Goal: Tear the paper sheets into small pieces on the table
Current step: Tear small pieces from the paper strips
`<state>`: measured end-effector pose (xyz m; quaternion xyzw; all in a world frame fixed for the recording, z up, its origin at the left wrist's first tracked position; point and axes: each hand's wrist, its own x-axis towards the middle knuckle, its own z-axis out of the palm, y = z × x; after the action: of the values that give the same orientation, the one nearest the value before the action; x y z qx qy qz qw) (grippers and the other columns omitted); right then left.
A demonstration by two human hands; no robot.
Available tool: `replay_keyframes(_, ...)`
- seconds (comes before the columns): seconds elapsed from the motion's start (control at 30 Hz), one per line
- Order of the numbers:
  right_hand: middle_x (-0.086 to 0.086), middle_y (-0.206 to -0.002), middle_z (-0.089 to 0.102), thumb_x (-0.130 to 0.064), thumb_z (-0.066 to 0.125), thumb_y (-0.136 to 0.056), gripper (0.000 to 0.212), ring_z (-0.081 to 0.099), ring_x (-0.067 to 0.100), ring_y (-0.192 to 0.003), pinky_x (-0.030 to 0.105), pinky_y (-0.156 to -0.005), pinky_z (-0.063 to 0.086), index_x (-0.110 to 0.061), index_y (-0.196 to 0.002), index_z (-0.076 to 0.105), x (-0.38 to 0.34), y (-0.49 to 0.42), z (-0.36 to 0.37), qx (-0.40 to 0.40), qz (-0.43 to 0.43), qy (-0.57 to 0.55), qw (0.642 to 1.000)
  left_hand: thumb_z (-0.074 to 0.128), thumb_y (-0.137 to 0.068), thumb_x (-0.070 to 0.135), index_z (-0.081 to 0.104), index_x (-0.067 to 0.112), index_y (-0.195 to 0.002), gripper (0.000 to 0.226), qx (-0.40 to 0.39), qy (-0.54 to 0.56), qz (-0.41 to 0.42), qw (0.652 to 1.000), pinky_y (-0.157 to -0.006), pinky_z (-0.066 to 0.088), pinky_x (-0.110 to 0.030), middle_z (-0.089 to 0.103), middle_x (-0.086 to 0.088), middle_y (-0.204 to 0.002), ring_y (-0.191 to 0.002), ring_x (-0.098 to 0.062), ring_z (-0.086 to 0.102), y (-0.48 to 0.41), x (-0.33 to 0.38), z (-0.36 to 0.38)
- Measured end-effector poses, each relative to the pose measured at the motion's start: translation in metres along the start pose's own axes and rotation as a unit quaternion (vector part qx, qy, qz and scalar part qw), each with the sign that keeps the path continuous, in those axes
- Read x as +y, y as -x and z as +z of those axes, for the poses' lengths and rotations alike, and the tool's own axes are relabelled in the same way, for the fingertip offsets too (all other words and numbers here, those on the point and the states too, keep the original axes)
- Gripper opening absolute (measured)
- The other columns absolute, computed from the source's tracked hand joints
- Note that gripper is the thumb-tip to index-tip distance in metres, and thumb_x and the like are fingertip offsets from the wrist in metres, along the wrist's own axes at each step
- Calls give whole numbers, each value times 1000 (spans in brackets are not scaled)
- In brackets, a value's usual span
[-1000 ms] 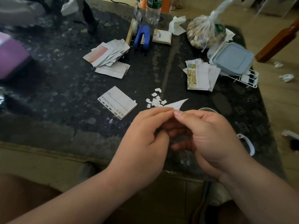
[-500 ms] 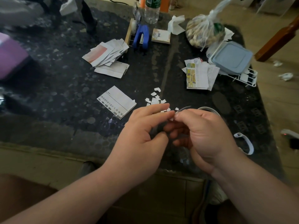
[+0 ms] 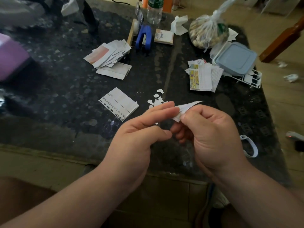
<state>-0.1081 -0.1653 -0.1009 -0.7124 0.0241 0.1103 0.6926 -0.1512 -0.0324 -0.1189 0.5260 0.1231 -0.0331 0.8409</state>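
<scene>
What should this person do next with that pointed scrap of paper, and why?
Probably bring the left hand in to pinch the pointed scrap and tear a bit off it. Only the right hand pinches the scrap, the left fingers lie straight beside it, and the scrap is clearly bigger than the small pieces lying on the table.

Pointed white paper strip [image 3: 187,106] pinched aloft, small torn pieces [image 3: 157,99] on table
</scene>
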Motion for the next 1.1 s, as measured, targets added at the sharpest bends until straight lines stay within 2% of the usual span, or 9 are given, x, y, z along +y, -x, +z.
replay_keyframes(0.17, 11, -60, 68, -14, 58, -74, 19, 60, 17, -53, 23, -50, 48, -11, -57, 68, 0, 1, -2, -1, -40, 36, 999, 60, -58, -3, 81, 17, -111, 60, 40, 35, -55, 997, -100, 48, -33, 75, -3, -122, -118, -9, 66, -5, 3, -4)
replay_keyframes(0.33, 10, -52, 61, -9, 52, -71, 18, 55, 20, -49, 25, -46, 45, -3, -57, 61, -7, -1, -14, -71, -16, -5, 997, 70, -85, 16, 83, 15, -99, 19, 93, -26, -81, 992, -66, 58, -22, 79, -3, -104, -82, -9, 75, -17, 22, -8)
replay_keyframes(0.43, 14, -50, 53, -8, 49, -63, 11, 50, 23, -47, 27, -43, 40, -1, -56, 54, -12, -9, -25, -158, 49, -50, 985, 75, -70, 39, 83, 18, -95, 34, 60, -101, -91, 989, -81, 57, -36, 80, -2, -101, -89, -18, 74, -22, 29, -16)
replay_keyframes(0.53, 14, -51, 52, -9, 49, -60, 8, 50, 22, -46, 26, -42, 38, -3, -56, 53, -17, -18, -35, -227, 89, -18, 970, 83, -72, 28, 80, 17, -104, 35, -43, -113, -131, 984, -96, 50, -43, 78, -8, -110, -103, -23, 72, -24, 35, -23)
replay_keyframes(0.63, 14, -52, 52, -7, 45, -62, 14, 48, 21, -46, 26, -41, 36, -9, -53, 56, -18, -23, -42, -234, 101, 33, 966, 83, -74, 4, 75, 7, -110, 37, -103, -124, -175, 971, -81, 61, -33, 77, -18, -108, -96, -27, 75, -25, 36, -28)
replay_keyframes(0.73, 16, -58, 54, -10, 49, -65, 15, 46, 22, -49, 27, -41, 36, -9, -54, 59, -16, -27, -45, -189, 95, 28, 977, 75, -73, 5, 75, 2, -108, 36, -133, -156, -213, 955, -71, 62, -30, 77, -19, -105, -93, -29, 76, -23, 37, -28)
replay_keyframes(0.87, 16, -71, 63, -26, 69, -76, 23, 55, 24, -59, 30, -43, 45, -3, -79, 67, -14, -27, -45, -183, 144, 15, 972, 75, -72, 10, 76, 3, -94, 23, -46, -131, -205, 969, -73, 60, -37, 78, -19, -101, -90, -30, 77, -26, 28, -30)
replay_keyframes(0.97, 12, -82, 73, -34, 77, -84, 29, 65, 22, -69, 33, -55, 52, -6, -91, 74, -13, -25, -46, -236, 140, 136, 952, 73, -76, 14, 72, 1, -104, 31, 16, -101, -194, 976, -82, 57, -44, 78, -16, -104, -97, -30, 76, -27, 21, -27)
replay_keyframes(1.1, 6, -89, 77, -21, 73, -91, 10, 72, 18, -76, 32, -63, 57, -12, -94, 77, -8, -23, -41, -251, 122, 219, 935, 71, -79, 14, 71, -1, -109, 33, 48, -65, -201, 976, -83, 58, -44, 78, -15, -104, -98, -29, 77, -24, 19, -20)
